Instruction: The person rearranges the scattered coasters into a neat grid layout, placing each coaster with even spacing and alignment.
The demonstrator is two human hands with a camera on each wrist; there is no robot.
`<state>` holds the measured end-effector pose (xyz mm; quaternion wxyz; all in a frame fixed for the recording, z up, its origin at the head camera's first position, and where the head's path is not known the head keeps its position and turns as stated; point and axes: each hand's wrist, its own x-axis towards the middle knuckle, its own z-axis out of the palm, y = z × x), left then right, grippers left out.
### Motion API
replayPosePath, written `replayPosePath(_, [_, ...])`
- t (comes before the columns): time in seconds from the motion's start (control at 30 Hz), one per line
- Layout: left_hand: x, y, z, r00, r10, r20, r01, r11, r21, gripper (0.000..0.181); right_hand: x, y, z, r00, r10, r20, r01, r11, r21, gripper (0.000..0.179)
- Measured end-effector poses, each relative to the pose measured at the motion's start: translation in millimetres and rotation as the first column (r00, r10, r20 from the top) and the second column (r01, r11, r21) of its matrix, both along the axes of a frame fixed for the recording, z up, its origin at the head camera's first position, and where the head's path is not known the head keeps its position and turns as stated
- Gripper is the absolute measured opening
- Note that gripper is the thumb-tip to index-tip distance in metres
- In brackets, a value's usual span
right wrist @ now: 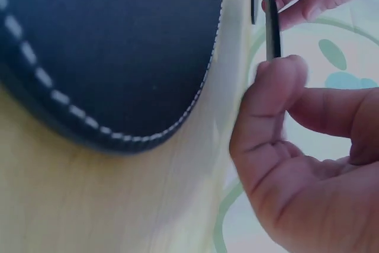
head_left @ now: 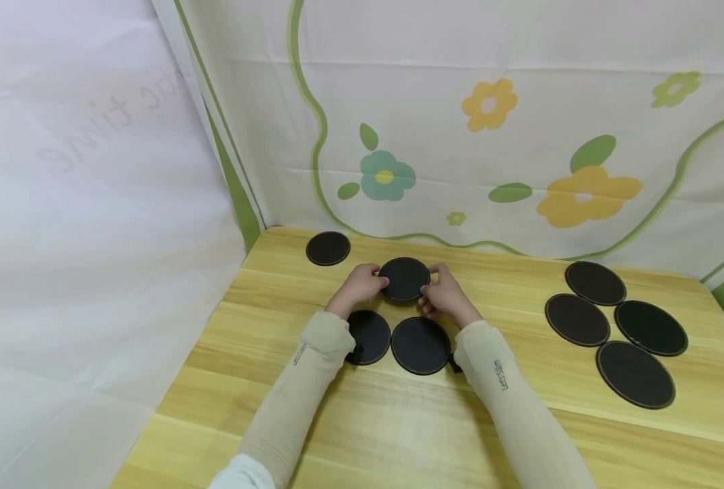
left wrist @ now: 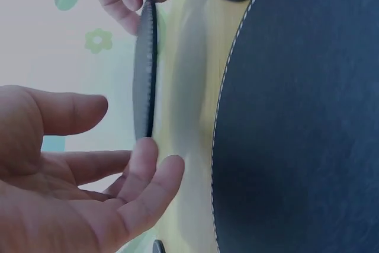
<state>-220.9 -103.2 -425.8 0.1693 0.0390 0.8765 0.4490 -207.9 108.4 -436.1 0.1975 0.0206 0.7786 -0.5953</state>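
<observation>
A round black coaster [head_left: 404,278] with a stitched rim is raised between both hands, tilted up from the table. My right hand [head_left: 444,297] pinches its right edge between thumb and fingers. On the opposite edge, my left hand [head_left: 359,285] touches the coaster with loosely extended fingertips; in the left wrist view the left thumb [left wrist: 77,114] stands apart from the coaster [left wrist: 144,75]. Nearer the person, two more black coasters lie side by side with rims touching: the left one [head_left: 369,336], partly covered by the left sleeve, and the right one [head_left: 420,345].
A single coaster [head_left: 328,248] lies at the table's back left. Several coasters, one of them this lower one [head_left: 636,374], form a cluster on the right. Behind the wooden table [head_left: 386,428] hangs a flower-printed cloth [head_left: 435,41]; white fabric [head_left: 93,238] hangs along its left side.
</observation>
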Motion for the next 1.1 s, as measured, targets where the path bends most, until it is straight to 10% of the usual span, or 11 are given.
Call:
replayPosePath(0.37, [12.7, 9.3, 4.2, 0.989, 0.140, -0.041, -0.130, 0.974, 0.184, 0.045, 15.3, 16, 7.5, 0.997, -0.041, -0.064, 0.031, 0.987, -0.156, 0.054])
replayPosePath(1.1, [51.4, 27.1, 9.7, 0.997, -0.037, -0.068, 0.057, 0.944, 0.326, 0.052, 61.4, 56, 9.9, 0.989, -0.055, -0.134, 0.015, 0.959, -0.282, 0.062])
